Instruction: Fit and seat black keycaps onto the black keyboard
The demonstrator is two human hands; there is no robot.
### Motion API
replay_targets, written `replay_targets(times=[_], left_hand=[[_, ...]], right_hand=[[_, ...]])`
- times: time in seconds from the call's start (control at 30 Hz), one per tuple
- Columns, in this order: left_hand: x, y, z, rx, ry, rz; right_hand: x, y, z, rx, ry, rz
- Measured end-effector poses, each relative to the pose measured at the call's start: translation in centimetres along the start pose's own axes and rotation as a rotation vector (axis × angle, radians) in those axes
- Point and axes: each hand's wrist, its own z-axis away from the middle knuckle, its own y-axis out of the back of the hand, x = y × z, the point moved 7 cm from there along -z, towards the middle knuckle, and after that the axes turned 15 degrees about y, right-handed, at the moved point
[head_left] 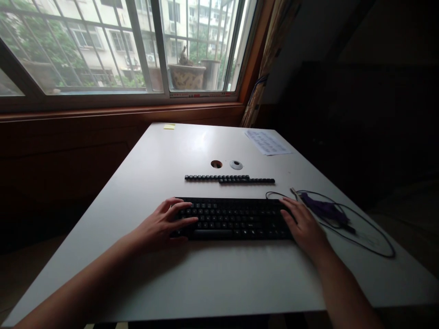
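A black keyboard (226, 219) lies flat on the white table. My left hand (168, 219) is at its left end, with fingers spread over the top face and edge. At the opposite end, my right hand (303, 226) clasps the keyboard from the side, fingers near the far corner. The keyboard sits between both hands. Behind it, two staggered rows of loose black keycaps (216, 177) are lined up on the table. A dark cable (377, 253) loops to the right, beside a purple cloth (324, 208) and a thin light-coloured tool (295, 195) near my right hand.
The white table (206, 283) has a round hole (216, 164) with a grey ring cover (236, 165) beside it. Printed sheets (269, 142) lie at the far right, and a yellow sticky note (169, 126) at the far left edge. A barred window (116, 45) stands behind.
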Motion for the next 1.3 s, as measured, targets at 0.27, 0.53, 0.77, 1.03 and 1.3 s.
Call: replay_targets(times=[0.27,0.53,0.77,1.03,1.3], left_hand=[[0.4,-0.2,-0.2,0.040,0.003,-0.040],[-0.4,-0.4,-0.3,0.067,-0.001,-0.038],[-0.7,0.2,-0.5,0.002,0.016,0.050],[-3.1,0.0,-0.8,0.087,0.243,0.149],[-5.2,-1.3,-0.7,0.079,0.408,0.181]], right_hand=[[0.0,-0.3,-0.1,0.022,-0.066,-0.042],[2.0,0.8,0.6,0.169,-0.146,0.001],[1.0,1.4,0.4,0.154,-0.145,0.125],[0.7,-3.1,0.4,-0.257,-0.103,0.191],[1.2,-3.5,0.5,-0.293,-0.086,0.197]])
